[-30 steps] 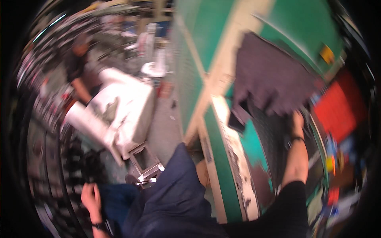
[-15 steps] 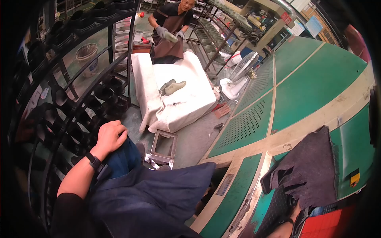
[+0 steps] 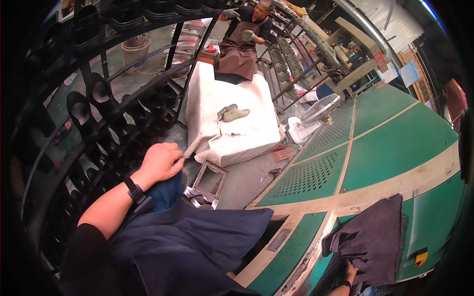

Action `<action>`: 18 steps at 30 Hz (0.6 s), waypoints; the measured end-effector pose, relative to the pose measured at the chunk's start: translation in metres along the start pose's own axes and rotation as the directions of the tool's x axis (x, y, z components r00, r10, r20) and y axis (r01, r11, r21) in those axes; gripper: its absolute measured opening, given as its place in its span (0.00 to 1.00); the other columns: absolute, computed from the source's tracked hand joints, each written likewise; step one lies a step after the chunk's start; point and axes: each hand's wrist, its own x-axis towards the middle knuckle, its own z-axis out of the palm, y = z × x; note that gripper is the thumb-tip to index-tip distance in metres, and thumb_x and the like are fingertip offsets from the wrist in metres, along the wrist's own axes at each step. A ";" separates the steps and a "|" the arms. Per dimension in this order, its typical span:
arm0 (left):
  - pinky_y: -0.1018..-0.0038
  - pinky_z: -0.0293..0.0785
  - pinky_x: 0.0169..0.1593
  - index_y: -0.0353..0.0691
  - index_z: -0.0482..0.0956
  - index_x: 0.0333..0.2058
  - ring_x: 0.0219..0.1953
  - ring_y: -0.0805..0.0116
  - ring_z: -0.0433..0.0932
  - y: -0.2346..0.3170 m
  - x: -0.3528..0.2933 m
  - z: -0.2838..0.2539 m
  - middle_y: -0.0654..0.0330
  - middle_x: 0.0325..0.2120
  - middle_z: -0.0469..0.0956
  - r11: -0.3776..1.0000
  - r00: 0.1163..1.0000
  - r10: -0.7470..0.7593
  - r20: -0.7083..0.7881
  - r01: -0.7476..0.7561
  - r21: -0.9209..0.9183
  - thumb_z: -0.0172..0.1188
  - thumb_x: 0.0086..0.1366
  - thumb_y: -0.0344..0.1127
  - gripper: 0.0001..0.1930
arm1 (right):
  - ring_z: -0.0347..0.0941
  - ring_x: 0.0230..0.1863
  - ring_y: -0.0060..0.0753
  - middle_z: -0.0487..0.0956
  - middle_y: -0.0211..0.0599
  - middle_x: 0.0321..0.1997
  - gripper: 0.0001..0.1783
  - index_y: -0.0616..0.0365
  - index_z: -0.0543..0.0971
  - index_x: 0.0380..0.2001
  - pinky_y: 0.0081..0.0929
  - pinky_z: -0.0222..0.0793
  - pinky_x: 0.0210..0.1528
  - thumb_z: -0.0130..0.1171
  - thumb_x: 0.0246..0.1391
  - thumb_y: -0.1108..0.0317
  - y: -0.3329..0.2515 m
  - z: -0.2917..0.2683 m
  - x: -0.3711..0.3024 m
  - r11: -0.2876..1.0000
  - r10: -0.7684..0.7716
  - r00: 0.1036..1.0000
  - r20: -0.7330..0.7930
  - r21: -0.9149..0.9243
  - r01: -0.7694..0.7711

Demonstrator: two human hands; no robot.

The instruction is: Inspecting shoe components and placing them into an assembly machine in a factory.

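My left hand rests loosely curled above my blue-trousered knee, with nothing visible in it. A black band circles that wrist. At the lower right, my right hand reaches up to a dark cloth flap with strips cut into its edge. The flap hangs over an opening in the green machine. My right fingers are mostly hidden among the strips and in shadow, so I cannot make out any held thing. A dark blue apron covers my lap.
Black shoes fill a dark rack at left. Ahead, a white-covered table bears shoe lasts. A gloved person sits behind it. A white fan stands beside the machine; a square metal frame lies near my feet.
The view has turned left, so the scene sits further right. My right hand has come up to the cloth strips. The person opposite no longer holds the shoe last and has raised one glove.
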 end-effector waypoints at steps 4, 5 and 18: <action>0.60 0.73 0.35 0.43 0.85 0.29 0.32 0.55 0.77 -0.011 0.005 0.003 0.58 0.24 0.74 0.998 0.999 -0.003 0.034 0.005 -0.069 0.61 0.55 0.37 0.08 | 0.66 0.66 0.52 0.66 0.59 0.68 0.45 0.67 0.62 0.67 0.40 0.62 0.67 0.62 0.53 0.50 -0.002 -0.030 -0.070 0.990 -0.007 0.998 0.065 -0.138 0.016; 0.60 0.73 0.35 0.43 0.85 0.29 0.32 0.55 0.77 -0.013 0.005 0.002 0.58 0.24 0.74 0.997 0.999 -0.001 0.034 0.003 -0.074 0.61 0.55 0.37 0.08 | 0.67 0.65 0.51 0.66 0.58 0.68 0.44 0.66 0.63 0.66 0.39 0.62 0.66 0.62 0.53 0.50 -0.007 -0.035 -0.083 0.996 -0.001 0.997 0.077 -0.087 0.008; 0.63 0.76 0.39 0.43 0.83 0.40 0.37 0.56 0.80 0.045 0.009 0.016 0.57 0.32 0.80 0.640 0.905 0.350 0.242 -0.043 -0.767 0.57 0.64 0.40 0.11 | 0.69 0.60 0.38 0.69 0.52 0.66 0.38 0.58 0.68 0.64 0.32 0.65 0.62 0.67 0.54 0.53 -0.115 -0.092 -0.286 0.853 -0.093 0.970 0.225 0.520 -0.039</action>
